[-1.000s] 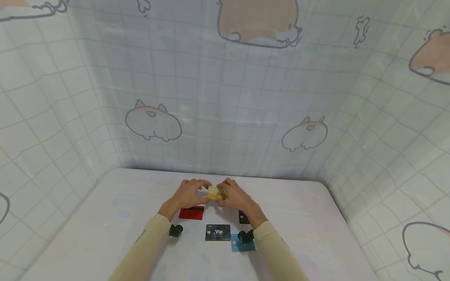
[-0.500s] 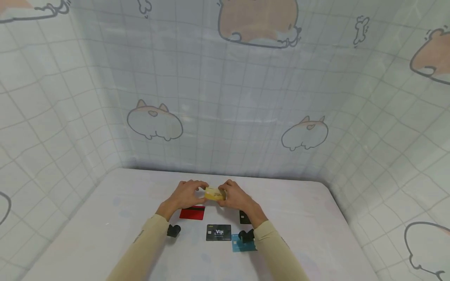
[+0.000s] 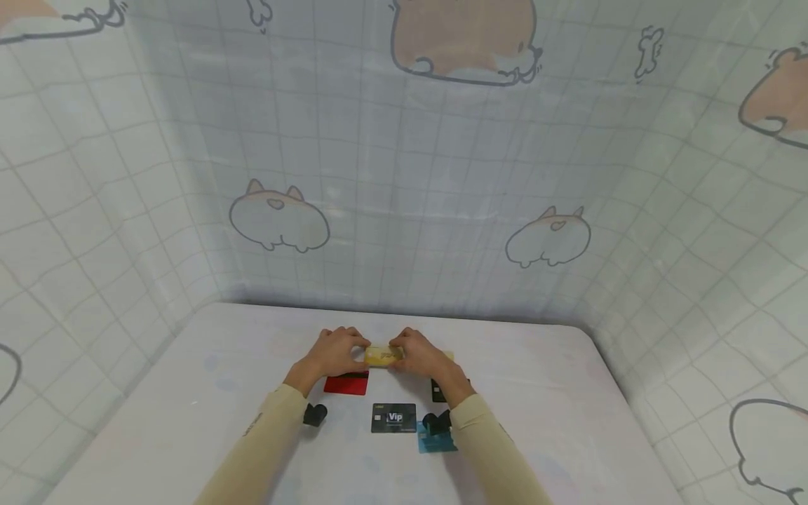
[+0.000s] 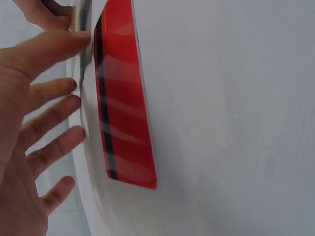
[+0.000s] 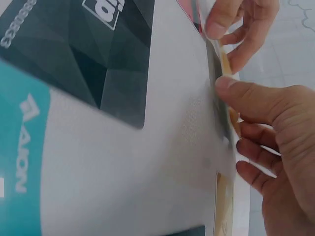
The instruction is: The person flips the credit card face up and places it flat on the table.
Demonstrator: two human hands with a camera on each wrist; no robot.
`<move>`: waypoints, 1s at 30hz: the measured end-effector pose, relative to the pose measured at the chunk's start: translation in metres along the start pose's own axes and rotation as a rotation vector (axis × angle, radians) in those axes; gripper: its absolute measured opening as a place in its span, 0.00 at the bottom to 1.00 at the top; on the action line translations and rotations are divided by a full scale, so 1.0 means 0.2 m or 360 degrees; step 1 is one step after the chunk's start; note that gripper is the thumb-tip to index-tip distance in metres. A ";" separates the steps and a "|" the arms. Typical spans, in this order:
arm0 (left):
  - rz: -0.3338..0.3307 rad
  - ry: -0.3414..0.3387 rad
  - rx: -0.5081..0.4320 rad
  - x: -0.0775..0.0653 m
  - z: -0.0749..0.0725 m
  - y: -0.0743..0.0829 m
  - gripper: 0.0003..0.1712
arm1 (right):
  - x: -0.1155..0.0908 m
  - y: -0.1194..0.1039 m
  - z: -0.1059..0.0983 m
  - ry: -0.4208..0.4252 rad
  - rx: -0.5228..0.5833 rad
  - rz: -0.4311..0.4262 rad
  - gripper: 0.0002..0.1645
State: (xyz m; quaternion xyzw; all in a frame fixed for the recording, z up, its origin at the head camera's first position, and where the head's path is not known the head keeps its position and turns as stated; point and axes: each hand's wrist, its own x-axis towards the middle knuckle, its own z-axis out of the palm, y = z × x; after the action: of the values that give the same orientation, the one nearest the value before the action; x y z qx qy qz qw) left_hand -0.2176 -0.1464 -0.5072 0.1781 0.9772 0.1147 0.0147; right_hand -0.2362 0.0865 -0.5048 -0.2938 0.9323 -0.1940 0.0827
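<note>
A yellow bank card (image 3: 381, 356) is held between both hands near the far part of the table. My left hand (image 3: 337, 353) pinches its left end, the thumb on the near side. At the other end, my right hand (image 3: 421, 355) pinches it between thumb and fingers. The right wrist view shows the thumb of the right hand (image 5: 290, 123) on the card's underside. A red card (image 4: 123, 98) with a black stripe lies just below the left hand. Whether the held card touches the table, I cannot tell.
A dark Vip card (image 3: 393, 424) lies nearer me. To its right is a teal card (image 3: 435, 443), partly hidden by the right wrist camera. Another dark card (image 3: 438, 393) and a pale yellow card (image 3: 449, 355) are partly covered by the right arm. Patterned curtains (image 3: 404, 175) surround the table.
The yellow card has moved slightly left and nearer me, and its printed face has turned. Both hands have come down with it. A pale yellow card now shows behind the right wrist.
</note>
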 end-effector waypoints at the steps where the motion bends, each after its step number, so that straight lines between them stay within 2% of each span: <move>1: -0.0010 -0.0016 0.0025 0.00 0.00 0.00 0.28 | 0.00 0.00 0.00 -0.0016 -0.0001 0.0005 0.33; 11: -0.0039 -0.0099 0.0079 -0.01 -0.04 0.03 0.31 | 0.02 -0.02 0.01 -0.0063 -0.0012 0.0053 0.33; 19: -0.0053 -0.0088 0.0014 -0.01 -0.03 0.04 0.31 | 0.00 -0.04 0.00 -0.0069 0.0011 0.0129 0.33; 30: -0.0060 -0.0072 -0.0001 -0.03 -0.02 0.03 0.31 | -0.01 -0.01 0.02 -0.0043 0.0033 0.0106 0.34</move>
State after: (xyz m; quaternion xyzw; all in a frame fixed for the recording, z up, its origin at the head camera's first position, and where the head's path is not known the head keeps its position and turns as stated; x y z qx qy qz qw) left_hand -0.2112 -0.1447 -0.5015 0.1622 0.9797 0.1107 0.0391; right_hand -0.2326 0.0842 -0.5071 -0.2643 0.9383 -0.1967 0.1046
